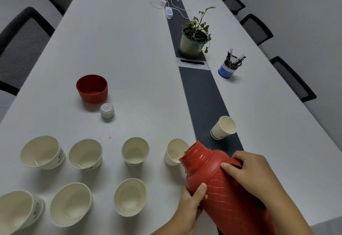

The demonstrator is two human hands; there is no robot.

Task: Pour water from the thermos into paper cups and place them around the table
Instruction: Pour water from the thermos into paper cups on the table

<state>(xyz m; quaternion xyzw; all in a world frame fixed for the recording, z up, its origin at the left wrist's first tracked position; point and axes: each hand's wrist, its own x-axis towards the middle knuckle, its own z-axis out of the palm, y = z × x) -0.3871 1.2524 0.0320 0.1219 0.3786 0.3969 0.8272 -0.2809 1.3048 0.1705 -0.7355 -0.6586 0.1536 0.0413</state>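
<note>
Pouring step in hand: red thermos [222, 188] tilted, mouth over the rim of the rightmost paper cup [174, 152] in the back row of 4; right hand [257, 173] curled round the handle, left hand [192, 199] cradling the body below the neck. No stream visible, though the mouth hides part of the cup, so flow may be under way. Next: steady tilt, then on to the remaining cups; 1 cup [224, 127] already stands apart on the worktop [129, 59], red lid [92, 88] and stopper [107, 110] set aside.
</note>
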